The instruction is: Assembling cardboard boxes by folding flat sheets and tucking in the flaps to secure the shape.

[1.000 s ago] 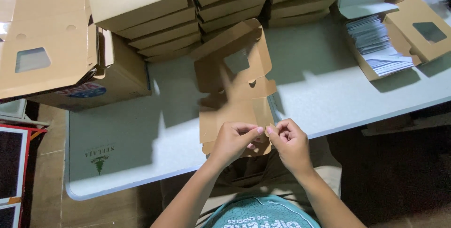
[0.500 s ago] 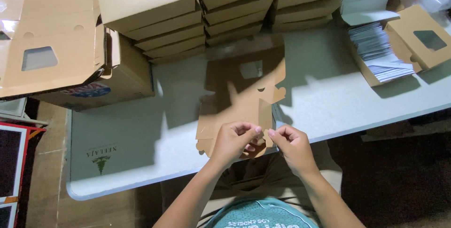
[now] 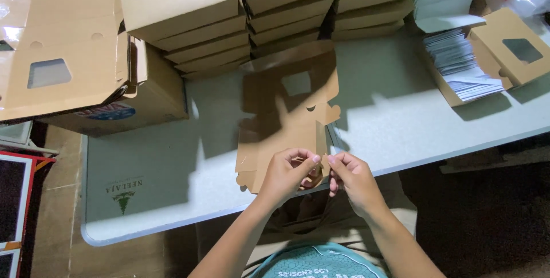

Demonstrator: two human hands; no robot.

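Here, at the lower centre of the frame, the left hand (image 3: pixel 285 173) and right hand (image 3: pixel 350 176) both pinch the near edge of a flat brown cardboard box blank (image 3: pixel 286 118) on the pale table (image 3: pixel 172 163) — best creased squarely, with even pressure.

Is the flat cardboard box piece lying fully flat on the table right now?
No, both hands, left hand and right hand, hold the cardboard cutout by its near edge, and it stands raised above the table.

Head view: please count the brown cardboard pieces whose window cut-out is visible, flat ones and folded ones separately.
Flat brown cardboard blanks with a window: 2, one in the middle, one on the left pile
Folded brown cardboard boxes with a window: 2, one topping a stack, one at the right
Total: 4
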